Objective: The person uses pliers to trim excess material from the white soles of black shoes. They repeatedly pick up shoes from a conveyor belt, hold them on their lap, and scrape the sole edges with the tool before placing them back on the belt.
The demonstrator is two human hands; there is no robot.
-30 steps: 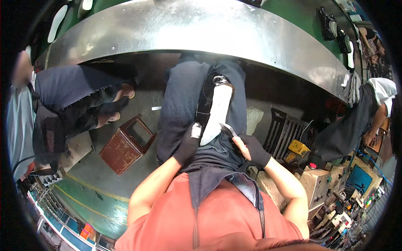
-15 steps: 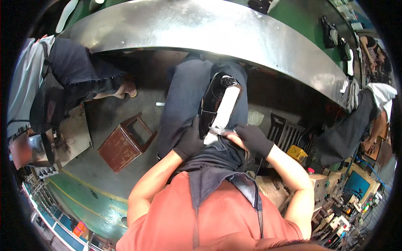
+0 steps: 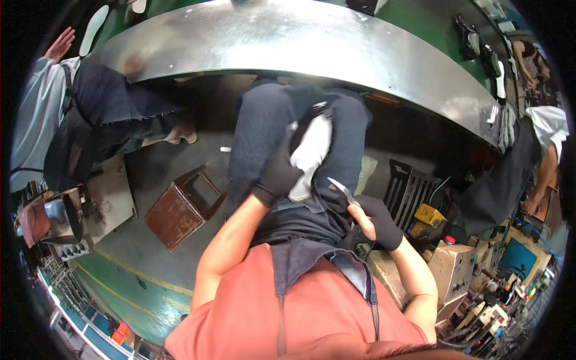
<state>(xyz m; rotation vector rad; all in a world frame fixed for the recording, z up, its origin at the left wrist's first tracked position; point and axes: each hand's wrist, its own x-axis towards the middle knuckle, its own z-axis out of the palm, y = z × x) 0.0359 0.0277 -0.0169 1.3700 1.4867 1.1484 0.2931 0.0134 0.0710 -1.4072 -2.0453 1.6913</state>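
The shoe [image 3: 309,153], black with a pale sole turned up, lies on the person's lap, over the dark apron [image 3: 300,222]. The left hand [image 3: 279,174], in a black glove, is closed round its near end. Just right of it the right hand [image 3: 375,219], also gloved, is closed on a small curved knife [image 3: 342,191], blade clear of the sole. Farther out, a brown box [image 3: 180,207] stands on the floor, beyond it the curved steel bench [image 3: 300,42].

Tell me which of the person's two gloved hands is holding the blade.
The right hand holds the small curved knife, clear of the work. The left hand instead grips the white-soled shoe on the lap.
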